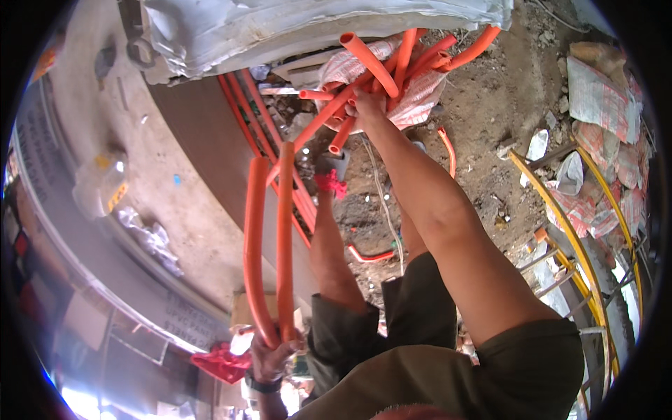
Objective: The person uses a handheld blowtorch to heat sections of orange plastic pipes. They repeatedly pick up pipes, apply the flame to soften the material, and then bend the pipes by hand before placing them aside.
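Observation:
Two bent orange pipes (255, 231) stand up out of my left hand (273, 358), which is closed round their lower ends at the lower left. A dark band is on that wrist. My right arm stretches far forward, and my right hand (369, 110) is closed among a heap of orange pipes (369, 61), apparently round one of them; part of its fingers is hidden. The heap lies on a white and red woven sack (423, 98). Below my right hand, a short pipe end (340, 138) points toward me.
Long thin orange pipes (262, 129) run along a brown board (189, 140) at left. Loose pipe pieces (448, 150) and a cord (381, 192) lie on the rubble ground. A yellow metal frame (560, 210) and old sacks (602, 98) are at right. White sheeting (280, 31) covers something ahead.

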Action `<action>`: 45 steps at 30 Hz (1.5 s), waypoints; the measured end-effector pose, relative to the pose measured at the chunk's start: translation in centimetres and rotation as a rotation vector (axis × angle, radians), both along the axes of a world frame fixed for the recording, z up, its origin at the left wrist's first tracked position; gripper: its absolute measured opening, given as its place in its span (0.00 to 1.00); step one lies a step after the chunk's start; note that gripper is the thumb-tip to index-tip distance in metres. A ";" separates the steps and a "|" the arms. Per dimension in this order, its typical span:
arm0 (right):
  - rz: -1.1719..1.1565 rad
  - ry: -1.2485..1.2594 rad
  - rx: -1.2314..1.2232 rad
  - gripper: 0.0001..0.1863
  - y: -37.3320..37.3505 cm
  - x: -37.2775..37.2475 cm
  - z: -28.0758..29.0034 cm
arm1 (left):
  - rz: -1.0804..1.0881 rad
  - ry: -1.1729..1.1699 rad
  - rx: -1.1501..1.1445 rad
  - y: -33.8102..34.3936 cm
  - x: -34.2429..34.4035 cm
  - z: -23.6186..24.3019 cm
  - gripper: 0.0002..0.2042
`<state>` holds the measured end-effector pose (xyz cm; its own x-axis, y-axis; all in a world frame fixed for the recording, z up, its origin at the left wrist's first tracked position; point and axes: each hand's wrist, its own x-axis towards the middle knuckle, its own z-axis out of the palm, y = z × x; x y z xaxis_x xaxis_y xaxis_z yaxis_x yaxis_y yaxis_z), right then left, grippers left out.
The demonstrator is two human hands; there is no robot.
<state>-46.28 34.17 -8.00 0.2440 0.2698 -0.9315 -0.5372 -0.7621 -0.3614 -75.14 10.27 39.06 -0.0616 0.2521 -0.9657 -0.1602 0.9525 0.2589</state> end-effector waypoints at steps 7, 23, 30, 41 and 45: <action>0.010 0.370 0.045 0.10 -6.0 5.8 12.9 | -0.054 0.062 -0.003 -0.8 2.0 -2.2 0.32; 0.831 0.108 0.111 0.18 -9.4 14.6 30.7 | 0.108 -0.077 0.133 3.9 4.0 -3.0 0.30; 0.622 0.378 0.180 0.21 -14.7 7.4 36.3 | 0.359 -0.149 0.105 2.0 8.7 -3.9 0.23; 1.437 0.217 0.397 0.22 -17.0 1.6 40.1 | 0.851 -0.257 0.112 0.5 13.1 -5.9 0.26; 1.714 0.177 0.413 0.22 -16.0 3.3 38.8 | 0.968 -0.258 0.147 0.6 15.7 -7.2 0.27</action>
